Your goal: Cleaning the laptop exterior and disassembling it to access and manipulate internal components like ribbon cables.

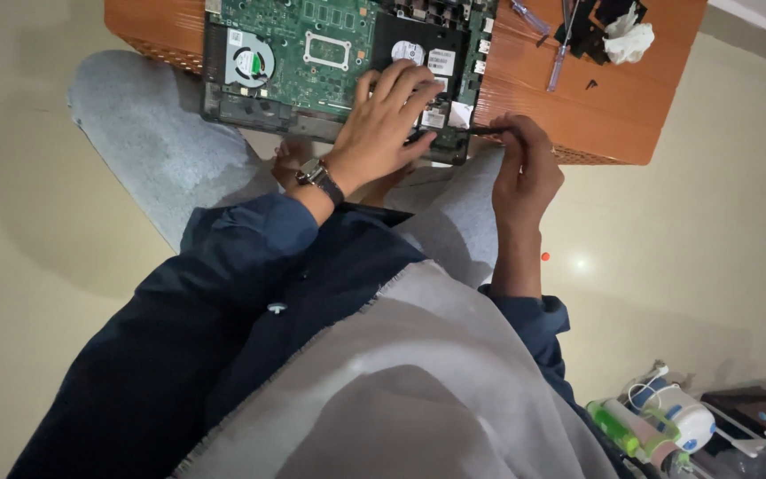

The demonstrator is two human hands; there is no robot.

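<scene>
The opened laptop [330, 62] lies on the wooden counter [525, 98], its far part cut off by the top edge of the picture. The left hand [383, 120] lies flat with spread fingers on the laptop's near right part and hides the components under it; this grip holds nothing. The right hand [525, 164], just right of the laptop's near corner, is closed around a dark thin screwdriver [480, 131]; its tip at the corner is hard to make out.
</scene>
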